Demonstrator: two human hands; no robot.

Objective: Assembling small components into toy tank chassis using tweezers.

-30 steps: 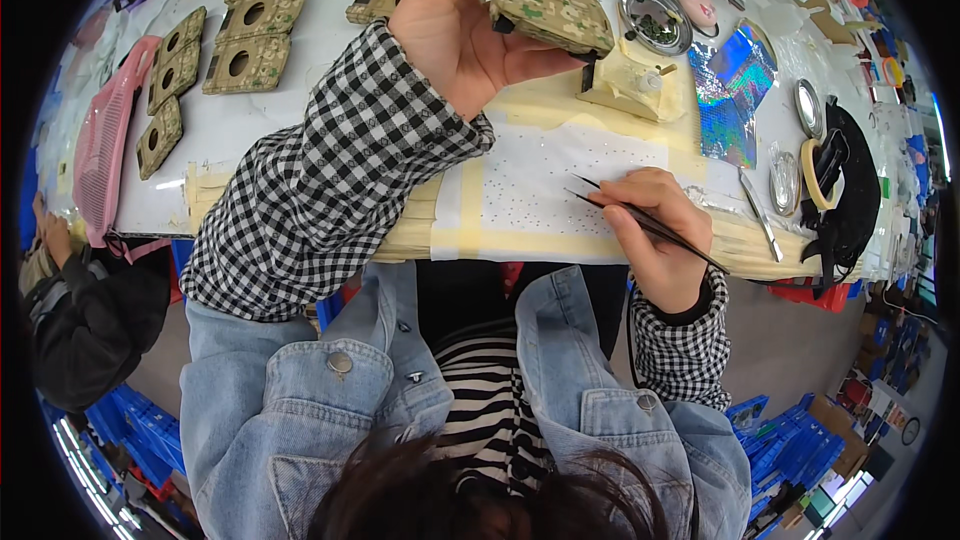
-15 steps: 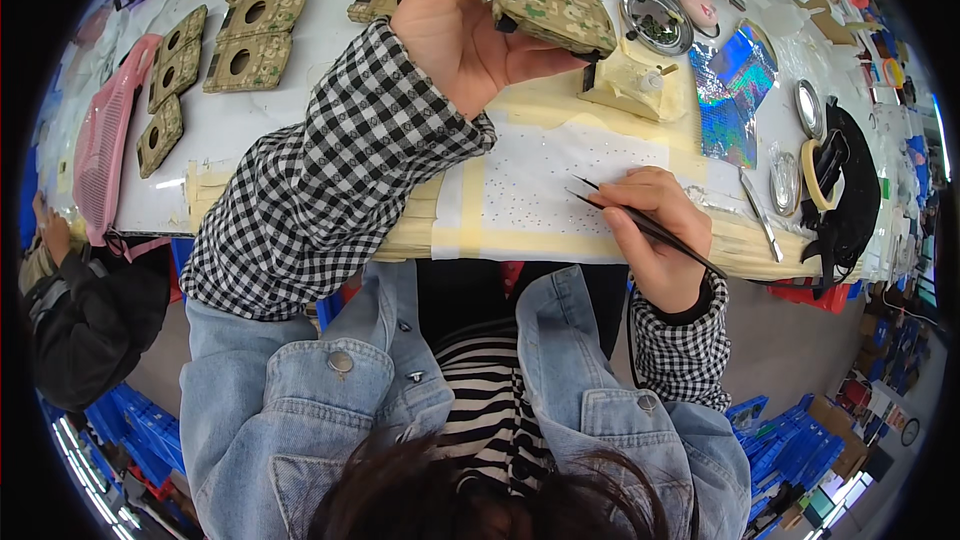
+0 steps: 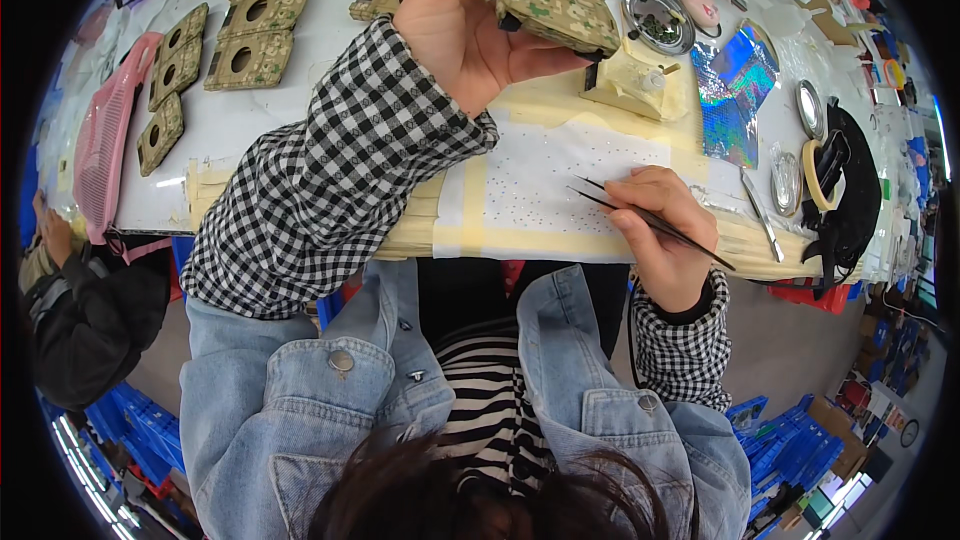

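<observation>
Raised over the table, my left hand is closed around the edge of a camouflage-patterned case with a dark oval hole in its face. My right hand pinches black tweezers, their tips parted and pointing left. Those tips are over a white sheet dotted with many tiny specks; whether they touch it I cannot tell. Yellowish tape borders the sheet. Nothing shows between the tweezer tips.
Similar camouflage cases lie at the left, beside a pink mesh basket. A tape-wrapped block, a round metal dish with dark bits, holographic film and a silver hand tool lie at the right. Another person sits far left.
My right hand and the tweezers have shifted slightly right. My left hand, with the camouflage case in it, has barely moved, a touch to the right.
</observation>
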